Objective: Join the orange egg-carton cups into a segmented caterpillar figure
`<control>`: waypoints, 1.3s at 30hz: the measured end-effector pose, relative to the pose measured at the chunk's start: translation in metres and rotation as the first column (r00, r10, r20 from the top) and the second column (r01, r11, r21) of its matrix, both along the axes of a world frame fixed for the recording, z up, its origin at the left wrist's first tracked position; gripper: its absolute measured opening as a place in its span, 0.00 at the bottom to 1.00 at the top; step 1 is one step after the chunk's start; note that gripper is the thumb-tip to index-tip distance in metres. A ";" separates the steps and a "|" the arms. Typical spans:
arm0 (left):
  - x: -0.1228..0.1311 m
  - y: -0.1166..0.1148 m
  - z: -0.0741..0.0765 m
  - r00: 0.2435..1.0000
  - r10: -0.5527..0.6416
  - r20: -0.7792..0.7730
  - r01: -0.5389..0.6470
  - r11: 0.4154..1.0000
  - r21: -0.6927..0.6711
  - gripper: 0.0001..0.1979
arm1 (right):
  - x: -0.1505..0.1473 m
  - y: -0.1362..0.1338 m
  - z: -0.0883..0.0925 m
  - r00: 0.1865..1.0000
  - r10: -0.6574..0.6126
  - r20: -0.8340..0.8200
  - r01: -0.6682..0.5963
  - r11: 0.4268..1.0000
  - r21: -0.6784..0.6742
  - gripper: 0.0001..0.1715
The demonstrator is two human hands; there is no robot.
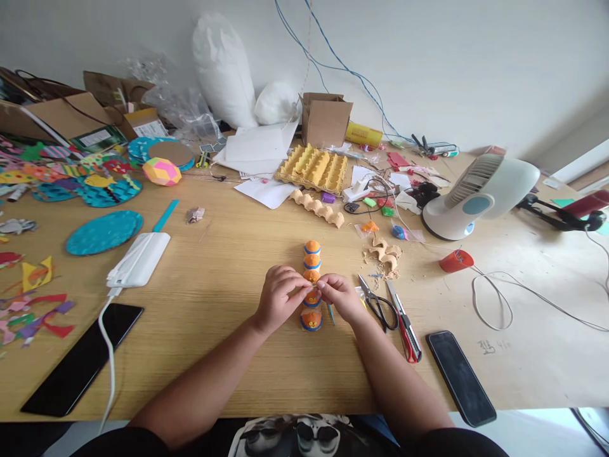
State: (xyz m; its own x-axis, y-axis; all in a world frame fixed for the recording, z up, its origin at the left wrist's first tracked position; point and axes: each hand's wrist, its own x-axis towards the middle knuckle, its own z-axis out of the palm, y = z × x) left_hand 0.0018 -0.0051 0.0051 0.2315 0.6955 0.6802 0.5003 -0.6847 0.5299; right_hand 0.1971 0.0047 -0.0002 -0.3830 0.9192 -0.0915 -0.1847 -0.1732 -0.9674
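An egg-carton strip lies lengthwise in front of me, its row of orange domes edged in blue with small yellow marks on several of them. Above its middle, my left hand and my right hand meet fingertip to fingertip, both pinched closed. Whatever sits between the fingertips is too small to name. The hands hide part of the domes beneath. Beside my right hand lie black-handled scissors and a red utility knife. A thin blue stick rests under the right wrist.
A yellow egg tray and a plain carton strip lie further back. To the right stand a white fan and a phone. On the left are a power bank, a black tablet-like slab and coloured paper scraps.
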 end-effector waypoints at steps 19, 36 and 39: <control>0.000 -0.002 0.004 1.000 0.003 -0.020 -0.003 1.000 -0.003 0.06 | -0.001 0.000 0.001 1.000 0.001 -0.005 -0.002 1.000 -0.013 0.26; 0.001 -0.002 0.003 0.999 0.015 -0.047 -0.015 1.000 -0.018 0.01 | -0.001 -0.001 0.004 1.000 -0.018 -0.009 0.018 0.999 -0.039 0.26; 0.001 -0.002 0.003 0.999 0.018 -0.048 -0.020 0.999 -0.026 0.02 | 0.000 0.000 0.002 1.000 -0.023 -0.016 0.022 0.999 -0.048 0.26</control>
